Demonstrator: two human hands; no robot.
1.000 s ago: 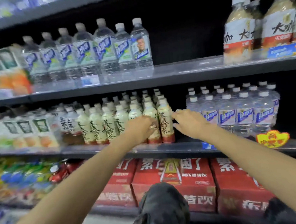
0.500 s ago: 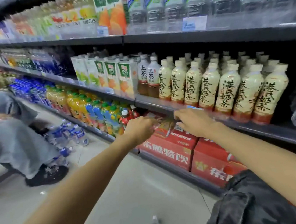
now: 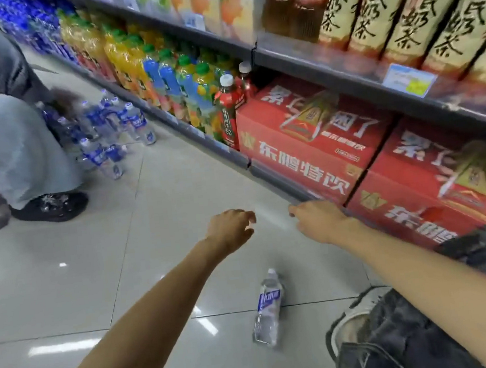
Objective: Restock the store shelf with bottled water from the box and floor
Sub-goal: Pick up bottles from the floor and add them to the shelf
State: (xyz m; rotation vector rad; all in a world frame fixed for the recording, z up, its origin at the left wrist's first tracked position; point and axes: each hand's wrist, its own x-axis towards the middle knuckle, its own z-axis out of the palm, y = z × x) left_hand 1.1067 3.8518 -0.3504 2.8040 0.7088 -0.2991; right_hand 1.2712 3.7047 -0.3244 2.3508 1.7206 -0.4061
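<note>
A single water bottle (image 3: 267, 308) with a blue label lies on its side on the grey tiled floor, below and between my arms. My left hand (image 3: 231, 230) hangs above the floor with loosely curled fingers and holds nothing. My right hand (image 3: 319, 219) is stretched out beside the bottom shelf edge, fingers relaxed, also empty. Both hands are well above the lying bottle and apart from it. A cluster of several water bottles (image 3: 110, 129) stands and lies on the floor at the left, next to a crouching person.
A crouching person in grey clothes (image 3: 13, 148) with a black shoe is at the left. Red drink cartons (image 3: 306, 144) fill the bottom shelf on the right. Milk tea bottles (image 3: 397, 8) stand on the shelf above. My knee and shoe (image 3: 354, 316) are at lower right.
My view has swung down and left from the shelves toward the floor. Both hands have dropped from the shelf edge to near floor level, and the lying bottle has come fully into view.
</note>
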